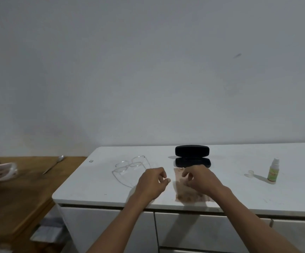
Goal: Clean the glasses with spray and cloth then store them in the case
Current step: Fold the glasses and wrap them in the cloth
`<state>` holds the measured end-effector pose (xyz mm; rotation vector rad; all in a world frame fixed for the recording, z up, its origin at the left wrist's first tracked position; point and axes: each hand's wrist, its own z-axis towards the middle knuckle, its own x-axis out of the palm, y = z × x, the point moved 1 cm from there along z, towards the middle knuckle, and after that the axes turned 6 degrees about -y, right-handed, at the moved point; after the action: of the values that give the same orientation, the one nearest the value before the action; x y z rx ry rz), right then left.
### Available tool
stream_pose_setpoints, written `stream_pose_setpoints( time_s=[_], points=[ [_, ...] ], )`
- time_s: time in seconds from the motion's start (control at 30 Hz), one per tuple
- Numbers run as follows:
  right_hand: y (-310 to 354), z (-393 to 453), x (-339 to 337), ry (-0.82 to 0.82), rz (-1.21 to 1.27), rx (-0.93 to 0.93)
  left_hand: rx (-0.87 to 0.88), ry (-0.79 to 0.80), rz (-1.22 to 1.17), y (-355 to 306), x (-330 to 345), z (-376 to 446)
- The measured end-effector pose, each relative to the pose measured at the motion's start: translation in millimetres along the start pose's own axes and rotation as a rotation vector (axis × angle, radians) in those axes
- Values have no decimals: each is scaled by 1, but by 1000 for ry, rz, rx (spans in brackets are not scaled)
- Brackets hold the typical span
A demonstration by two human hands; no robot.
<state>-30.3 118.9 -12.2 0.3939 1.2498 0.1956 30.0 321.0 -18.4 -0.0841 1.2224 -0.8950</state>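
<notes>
Nearest, the left hand [152, 181] hovered loosely curled over the counter [97, 189], holding nothing, while the right hand [199, 178] sat on the brownish cloth [186, 195] with fingers bent; whether it pinched the fabric could not be told. Just left of the hands lay the glasses [129, 166], arms unfolded, untouched. Beyond the cloth the black case [192, 157] stood open and empty. Off to the right the spray [273, 171] stood uncapped, its cap [250, 173] beside it. Judging by this, wiping and storing remained; whether spraying was done was unclear.
</notes>
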Motion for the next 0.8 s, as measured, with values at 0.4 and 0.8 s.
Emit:
stream_pose_setpoints(
  time_s=[0.4, 0.8],
  points=[
    [64, 71, 71, 41, 157, -139, 46, -377, 223, 126, -56, 11],
    [67, 103, 117, -196, 215, -143, 108, -370, 150, 173, -44, 24]
  ],
)
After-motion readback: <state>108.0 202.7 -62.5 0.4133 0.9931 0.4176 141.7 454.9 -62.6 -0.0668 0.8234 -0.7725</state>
